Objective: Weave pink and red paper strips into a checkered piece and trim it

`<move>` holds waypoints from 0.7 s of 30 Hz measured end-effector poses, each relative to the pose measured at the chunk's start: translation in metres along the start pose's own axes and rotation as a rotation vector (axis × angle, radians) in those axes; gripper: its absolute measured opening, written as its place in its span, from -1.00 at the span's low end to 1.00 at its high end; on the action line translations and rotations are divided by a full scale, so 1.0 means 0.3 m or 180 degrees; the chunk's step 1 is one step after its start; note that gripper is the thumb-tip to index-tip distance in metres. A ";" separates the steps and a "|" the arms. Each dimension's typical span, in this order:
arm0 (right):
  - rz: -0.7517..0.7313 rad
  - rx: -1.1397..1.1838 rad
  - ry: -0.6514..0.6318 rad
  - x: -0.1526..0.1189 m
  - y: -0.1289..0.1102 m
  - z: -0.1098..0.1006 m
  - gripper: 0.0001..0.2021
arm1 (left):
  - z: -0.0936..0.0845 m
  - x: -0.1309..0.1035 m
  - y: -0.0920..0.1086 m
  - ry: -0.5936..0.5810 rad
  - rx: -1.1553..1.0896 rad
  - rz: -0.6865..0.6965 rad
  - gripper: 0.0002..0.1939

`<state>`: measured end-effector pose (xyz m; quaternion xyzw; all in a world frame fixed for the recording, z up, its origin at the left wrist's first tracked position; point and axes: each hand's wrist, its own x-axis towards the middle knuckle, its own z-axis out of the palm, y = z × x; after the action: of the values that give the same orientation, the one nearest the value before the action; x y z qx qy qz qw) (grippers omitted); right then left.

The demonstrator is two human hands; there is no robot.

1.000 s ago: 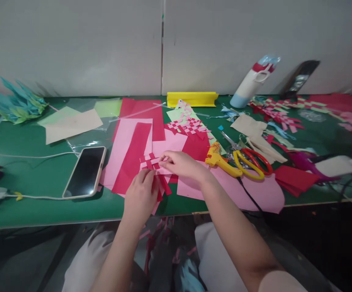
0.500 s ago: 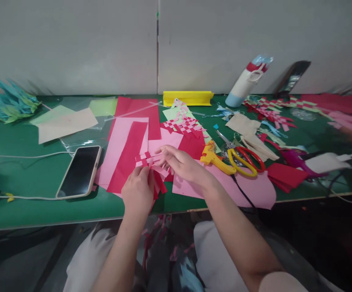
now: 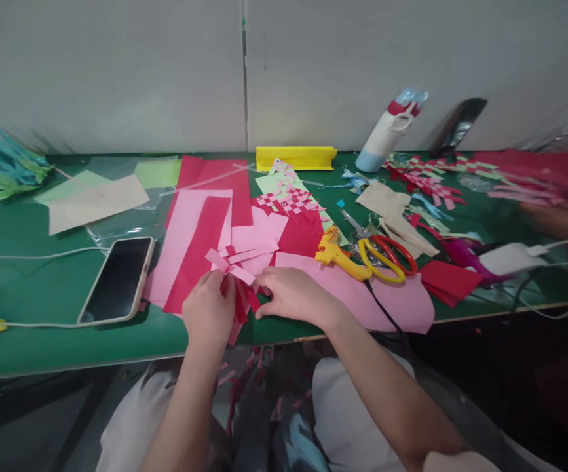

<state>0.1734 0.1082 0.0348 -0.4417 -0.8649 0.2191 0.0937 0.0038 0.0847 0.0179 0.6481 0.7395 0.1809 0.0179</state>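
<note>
My left hand [image 3: 208, 305] is closed in a pinch on a woven piece of pink and red paper strips [image 3: 229, 262], low over the front of the table. Loose strip ends fan out above and to the right of those fingers. Just right of the piece, my right hand [image 3: 296, 298] has its thumb and fingers apart, with the fingertips beside the pink and red strip ends. Whether they touch a strip, I cannot tell. Beneath the hands lie pink and red paper sheets [image 3: 198, 252]. Finished-looking checkered woven pieces [image 3: 291, 200] rest behind them.
A phone [image 3: 116, 278] lies left on the green table [image 3: 33, 275]. To the right are a yellow glue gun [image 3: 340, 255], scissors [image 3: 386, 259] and a white cable plug [image 3: 512, 259]. A bottle [image 3: 389, 134] stands behind. Another person's hand [image 3: 553, 219] is at far right.
My right hand has come down from over the woven piece to its right side, and its fingers have spread from the thumb. Pink strips now lie folded up across the piece. The view has shifted slightly.
</note>
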 end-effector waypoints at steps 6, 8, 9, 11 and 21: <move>0.0019 0.0145 0.0052 0.019 0.015 0.018 -0.66 | 0.006 0.001 -0.006 0.0056 -0.0013 0.0018 -0.77; 0.0038 0.0141 0.0078 0.024 0.017 0.022 -0.68 | 0.004 0.000 -0.006 0.0079 -0.0044 0.0035 -0.77; 0.0042 0.0119 0.0088 0.026 0.018 0.025 -0.70 | 0.002 0.000 -0.006 0.0085 -0.0062 0.0036 -0.76; 0.0035 0.0044 0.0100 0.029 0.017 0.028 -0.73 | -0.003 0.000 -0.004 0.0085 -0.0098 0.0017 -0.73; 0.0043 -0.0006 0.0232 0.049 -0.018 0.016 -0.86 | -0.003 0.003 -0.010 0.0039 -0.0134 0.0041 -0.69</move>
<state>0.1591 0.1158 0.0326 -0.4554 -0.8582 0.2026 0.1233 0.0006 0.0849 0.0181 0.6512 0.7315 0.2004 0.0258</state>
